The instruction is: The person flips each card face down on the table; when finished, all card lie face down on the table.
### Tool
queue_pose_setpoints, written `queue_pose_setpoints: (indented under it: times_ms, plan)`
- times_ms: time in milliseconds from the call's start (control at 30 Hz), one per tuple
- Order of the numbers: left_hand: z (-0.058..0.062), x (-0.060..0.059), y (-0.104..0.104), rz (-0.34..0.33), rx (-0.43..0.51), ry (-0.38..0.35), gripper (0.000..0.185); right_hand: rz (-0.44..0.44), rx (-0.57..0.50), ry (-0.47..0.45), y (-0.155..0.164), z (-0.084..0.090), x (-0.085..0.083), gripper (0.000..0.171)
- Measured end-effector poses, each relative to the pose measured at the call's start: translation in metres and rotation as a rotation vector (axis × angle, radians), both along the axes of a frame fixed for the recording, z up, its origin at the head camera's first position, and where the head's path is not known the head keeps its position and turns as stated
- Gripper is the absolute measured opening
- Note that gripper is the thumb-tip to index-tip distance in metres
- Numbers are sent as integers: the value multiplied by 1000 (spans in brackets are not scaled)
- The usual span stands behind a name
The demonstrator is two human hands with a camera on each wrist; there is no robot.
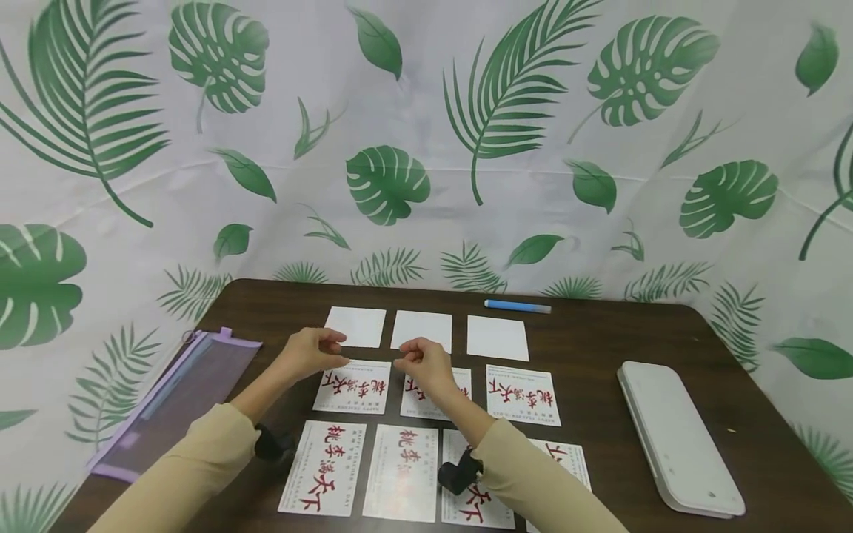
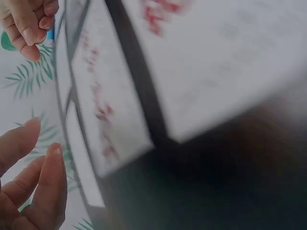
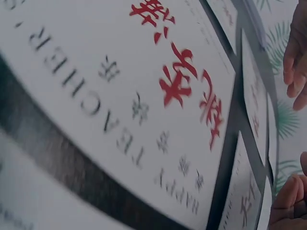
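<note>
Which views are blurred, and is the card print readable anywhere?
Head view: sharp, evenly lit, no glare on the table. Left wrist view: heavy motion blur, red print on the cards smeared, unreadable. Right wrist view: mild blur, "HAPPY TEACHER" on the nearest card still legible.

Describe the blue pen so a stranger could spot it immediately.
On the dark wooden table, look to the far edge, beyond the row of three blank white cards. The blue pen lies there alone, slim and sideways, the only blue thing among white cards.

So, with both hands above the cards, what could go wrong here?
The sleeves lie over the front row of printed cards, so pulling the arms back may shift them. The left hand and right hand hover close to the middle row; a careless reach could disturb its spacing.
</note>
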State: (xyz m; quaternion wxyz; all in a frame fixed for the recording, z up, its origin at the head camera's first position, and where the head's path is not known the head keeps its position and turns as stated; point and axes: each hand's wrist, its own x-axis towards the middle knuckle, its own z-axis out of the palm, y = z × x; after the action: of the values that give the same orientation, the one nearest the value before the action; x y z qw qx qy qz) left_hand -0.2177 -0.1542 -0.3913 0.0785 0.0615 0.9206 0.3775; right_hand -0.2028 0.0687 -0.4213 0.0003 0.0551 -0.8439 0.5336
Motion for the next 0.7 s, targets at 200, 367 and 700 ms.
queue_pose_setpoints:
  times_ms: [200,367,700]
  plan:
    - [-14,4,-14,25,-58,-28,46,38,105,-23,-14,-10,-1,20]
    - [-23,6,-19,12,-83,-37,53,39,160,-29,-21,-15,0,22]
    - [-28,6,-24,18,-85,-33,46,64,223,16,-24,-11,-2,24]
